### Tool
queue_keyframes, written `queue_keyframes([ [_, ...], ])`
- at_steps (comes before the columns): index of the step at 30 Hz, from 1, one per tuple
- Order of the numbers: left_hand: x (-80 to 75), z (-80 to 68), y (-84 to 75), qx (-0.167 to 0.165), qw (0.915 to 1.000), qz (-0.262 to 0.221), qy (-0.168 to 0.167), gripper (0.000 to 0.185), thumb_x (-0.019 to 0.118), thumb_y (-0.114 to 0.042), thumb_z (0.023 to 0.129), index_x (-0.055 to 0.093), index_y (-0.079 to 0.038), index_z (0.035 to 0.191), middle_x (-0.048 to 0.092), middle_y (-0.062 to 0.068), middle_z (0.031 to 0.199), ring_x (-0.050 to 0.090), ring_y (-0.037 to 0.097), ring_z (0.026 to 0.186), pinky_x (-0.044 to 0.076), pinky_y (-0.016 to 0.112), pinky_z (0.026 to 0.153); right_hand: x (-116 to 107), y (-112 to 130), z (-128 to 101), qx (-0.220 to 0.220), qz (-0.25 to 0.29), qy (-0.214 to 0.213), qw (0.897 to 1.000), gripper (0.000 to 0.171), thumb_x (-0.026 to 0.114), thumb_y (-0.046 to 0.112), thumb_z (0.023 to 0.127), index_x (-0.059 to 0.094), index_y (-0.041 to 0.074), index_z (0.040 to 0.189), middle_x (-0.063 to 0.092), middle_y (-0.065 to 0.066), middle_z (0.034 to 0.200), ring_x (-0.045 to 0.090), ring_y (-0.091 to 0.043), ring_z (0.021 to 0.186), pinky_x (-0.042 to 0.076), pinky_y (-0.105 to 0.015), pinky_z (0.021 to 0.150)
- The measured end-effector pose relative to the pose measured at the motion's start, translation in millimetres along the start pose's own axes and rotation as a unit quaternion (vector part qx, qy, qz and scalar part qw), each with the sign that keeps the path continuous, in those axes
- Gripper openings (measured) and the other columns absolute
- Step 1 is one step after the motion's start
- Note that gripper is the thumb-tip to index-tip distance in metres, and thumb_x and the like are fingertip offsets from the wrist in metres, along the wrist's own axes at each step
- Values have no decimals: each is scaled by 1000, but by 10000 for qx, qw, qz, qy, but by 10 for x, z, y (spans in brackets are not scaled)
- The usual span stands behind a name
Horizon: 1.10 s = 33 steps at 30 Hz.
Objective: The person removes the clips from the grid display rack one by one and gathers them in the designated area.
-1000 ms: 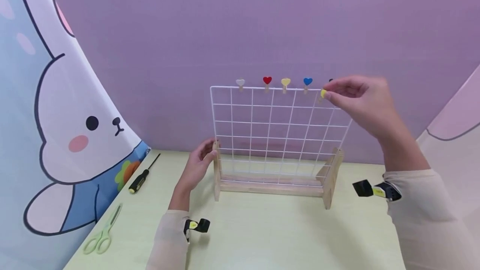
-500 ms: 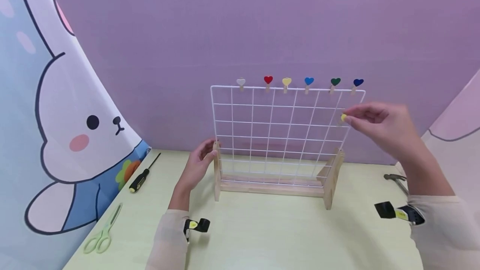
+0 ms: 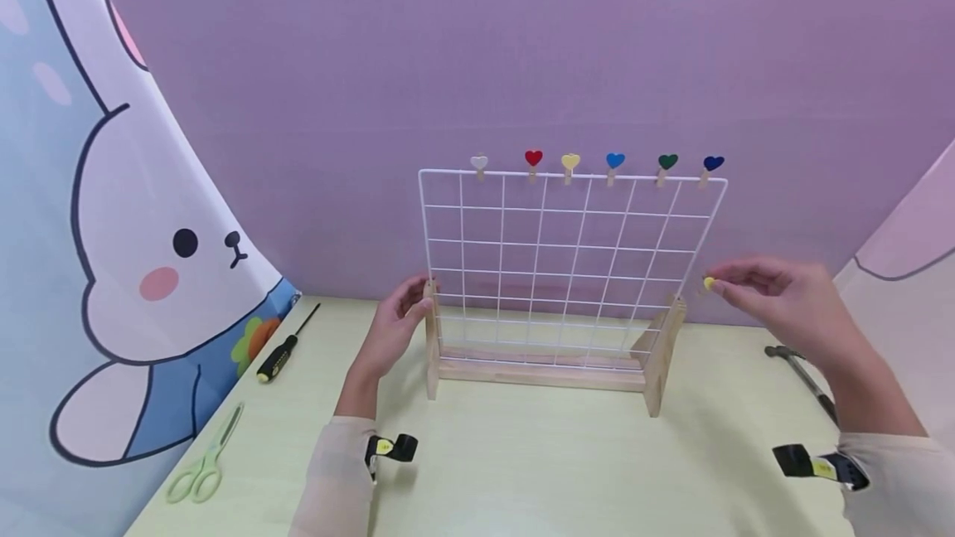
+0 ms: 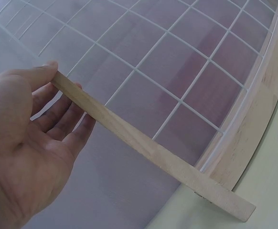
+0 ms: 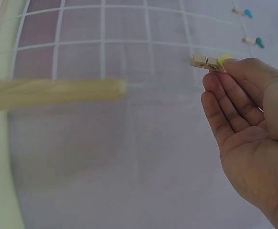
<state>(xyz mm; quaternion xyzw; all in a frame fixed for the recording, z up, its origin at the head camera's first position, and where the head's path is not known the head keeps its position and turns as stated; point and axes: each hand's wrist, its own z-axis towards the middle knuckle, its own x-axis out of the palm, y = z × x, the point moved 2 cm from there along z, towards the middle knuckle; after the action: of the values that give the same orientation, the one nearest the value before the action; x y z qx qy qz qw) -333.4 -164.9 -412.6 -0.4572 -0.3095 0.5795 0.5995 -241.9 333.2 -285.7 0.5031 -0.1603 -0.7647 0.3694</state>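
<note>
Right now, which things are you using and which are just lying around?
In use: yellow clip pinched by the right hand; white grid rack steadied by the left hand; six heart clips along its top.

Lying about: screwdriver, green scissors, hammer.

**Soft, even light; blur at the wrists**

Bright diffuse light, no glare. Faint shadows lie on the tabletop (image 3: 537,454). The head view is sharp, bowed at its edges. In the right wrist view the wooden post (image 5: 53,93) is out of focus.
</note>
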Motion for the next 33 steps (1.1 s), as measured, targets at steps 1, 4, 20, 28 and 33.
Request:
queue_keyframes([
  [1, -1, 1, 3, 5, 10000, 6, 2, 47, 58, -19, 106, 49, -4, 149, 56, 27, 148, 54, 34, 133, 49, 12, 102, 7, -39, -23, 25, -20, 15, 10000, 20, 73, 11, 96, 73, 2, 115, 72, 28, 98, 66, 14, 90, 53, -5, 74],
  [4, -5, -1, -1, -1, 10000, 29, -11, 47, 59, -19, 106, 50, -4, 149, 56, 26, 147, 56, 28, 131, 49, 13, 102, 40, -153, -86, 179, -73, 50, 9998, 20, 73, 13, 97, 73, 4, 115, 73, 26, 98, 66, 13, 90, 53, -6, 73],
  [20, -4, -3, -18, -71, 9999, 106, -44, 45, 59, -19, 106, 51, -5, 148, 57, 25, 146, 58, 19, 126, 50, 13, 101, 298, -767, -321, 220, 81, 59, 9997, 16, 74, 9, 95, 75, 1, 108, 70, 32, 96, 63, 19, 90, 52, -5, 72],
  [28, -1, -10, -37, -87, 9999, 76, -81, 45, 59, -18, 106, 50, -4, 148, 58, 24, 145, 59, 11, 123, 50, 14, 101, 512, -1101, -464, 551, 262, 252, 9978, 18, 74, 12, 95, 75, 0, 109, 71, 29, 96, 65, 14, 87, 53, -9, 70],
  [33, -8, -12, -13, 8, 10000, 86, -11, 47, 58, -18, 106, 48, -3, 150, 54, 29, 147, 59, 10, 124, 50, 14, 103, 656, -1304, -567, 695, 363, 458, 9959, 21, 74, 15, 96, 74, 1, 112, 74, 22, 98, 68, 8, 88, 55, -12, 71],
])
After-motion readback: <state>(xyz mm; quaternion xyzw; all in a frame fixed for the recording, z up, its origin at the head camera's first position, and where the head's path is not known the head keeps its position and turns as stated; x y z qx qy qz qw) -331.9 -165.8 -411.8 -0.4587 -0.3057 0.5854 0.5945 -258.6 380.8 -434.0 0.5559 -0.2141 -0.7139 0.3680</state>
